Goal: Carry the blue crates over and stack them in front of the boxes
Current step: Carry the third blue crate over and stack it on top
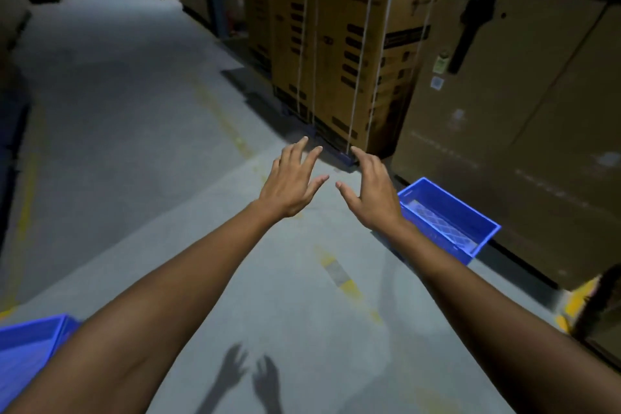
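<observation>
A blue plastic crate (450, 212) sits on the grey floor at the right, close against a wall of large cardboard boxes (524, 104). Part of another blue crate (30, 343) shows at the lower left edge, partly hidden by my left forearm. My left hand (290, 183) and my right hand (369, 190) are stretched out in front of me over the floor, fingers spread, holding nothing. The right hand hovers just left of the crate by the boxes, not touching it.
Strapped printed cartons (353, 54) stand on a low pallet ahead. A grey aisle floor (127, 104) with faded yellow lines runs away to the left. More boxes line the far left edge. A yellow-painted corner (578, 299) shows at the right.
</observation>
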### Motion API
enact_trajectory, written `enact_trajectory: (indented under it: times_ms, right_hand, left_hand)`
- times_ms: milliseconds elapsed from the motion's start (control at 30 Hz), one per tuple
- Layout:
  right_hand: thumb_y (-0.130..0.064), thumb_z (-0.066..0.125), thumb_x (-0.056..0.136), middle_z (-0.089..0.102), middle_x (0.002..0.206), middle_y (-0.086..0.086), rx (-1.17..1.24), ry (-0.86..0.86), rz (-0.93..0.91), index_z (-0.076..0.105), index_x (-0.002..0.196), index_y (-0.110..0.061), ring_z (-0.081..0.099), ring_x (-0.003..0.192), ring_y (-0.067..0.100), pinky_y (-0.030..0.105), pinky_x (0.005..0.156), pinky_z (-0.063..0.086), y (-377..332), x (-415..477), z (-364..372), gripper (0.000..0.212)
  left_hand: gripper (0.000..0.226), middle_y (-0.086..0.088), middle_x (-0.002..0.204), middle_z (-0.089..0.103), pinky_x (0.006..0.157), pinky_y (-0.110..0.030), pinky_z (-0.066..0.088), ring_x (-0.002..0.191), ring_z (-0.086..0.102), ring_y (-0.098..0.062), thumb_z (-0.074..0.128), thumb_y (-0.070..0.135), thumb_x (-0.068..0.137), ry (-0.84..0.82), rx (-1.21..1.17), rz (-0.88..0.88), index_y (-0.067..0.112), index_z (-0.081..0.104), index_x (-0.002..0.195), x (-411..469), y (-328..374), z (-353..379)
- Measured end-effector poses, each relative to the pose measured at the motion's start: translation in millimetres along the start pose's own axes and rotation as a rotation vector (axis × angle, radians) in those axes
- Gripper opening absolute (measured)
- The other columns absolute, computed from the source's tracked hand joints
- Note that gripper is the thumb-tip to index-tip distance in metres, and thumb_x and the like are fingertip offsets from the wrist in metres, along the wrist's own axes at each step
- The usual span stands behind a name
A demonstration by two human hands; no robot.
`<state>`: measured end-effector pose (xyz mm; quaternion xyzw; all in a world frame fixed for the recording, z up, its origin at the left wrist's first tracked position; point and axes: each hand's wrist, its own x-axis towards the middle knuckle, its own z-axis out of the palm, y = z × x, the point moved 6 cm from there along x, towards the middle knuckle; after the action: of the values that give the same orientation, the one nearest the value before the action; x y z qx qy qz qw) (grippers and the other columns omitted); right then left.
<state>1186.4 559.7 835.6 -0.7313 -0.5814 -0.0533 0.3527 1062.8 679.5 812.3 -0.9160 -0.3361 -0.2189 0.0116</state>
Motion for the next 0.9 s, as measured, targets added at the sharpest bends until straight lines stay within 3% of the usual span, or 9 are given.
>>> enact_trajectory:
  times_ms: [267,467,900]
  right_hand:
    - [-0.042,0.061,0.09,0.044,0.139,0.007,0.108,-0.128,-0.202,0.032,0.145,-0.019,0.044,0.123,0.026,0.041,0.092,0.045,-98.3,-73.7,27.6,0.067]
    - [-0.043,0.061,0.089,0.044,0.137,0.006,0.244,-0.264,-0.266,0.031,0.145,-0.02,0.047,0.119,0.026,0.042,0.088,0.049,-161.2,-170.2,64.4,0.067]
    - [-0.04,0.06,0.09,0.043,0.14,0.007,0.325,-0.438,-0.455,0.034,0.144,-0.019,0.043,0.125,0.027,0.042,0.092,0.045,-382.2,-280.1,143.7,0.064]
  left_hand:
    - [0.059,-0.012,0.152,0.03,0.106,-0.05,0.033,0.136,0.028,-0.031,0.037,0.052,0.098,0.099,-0.005,-0.292,0.019,0.032,0.146,-160.8,-35.9,-80.4]
    - [0.057,-0.011,0.151,0.031,0.106,-0.05,0.032,0.135,0.029,-0.031,0.037,0.052,0.097,0.075,-0.004,-0.484,0.02,0.033,0.144,-299.2,-43.4,-112.5]
    - [0.057,-0.016,0.147,0.037,0.106,-0.051,0.033,0.131,0.034,-0.035,0.045,0.046,0.097,0.094,0.184,-0.726,0.012,0.039,0.143,-539.2,-151.4,-238.1]
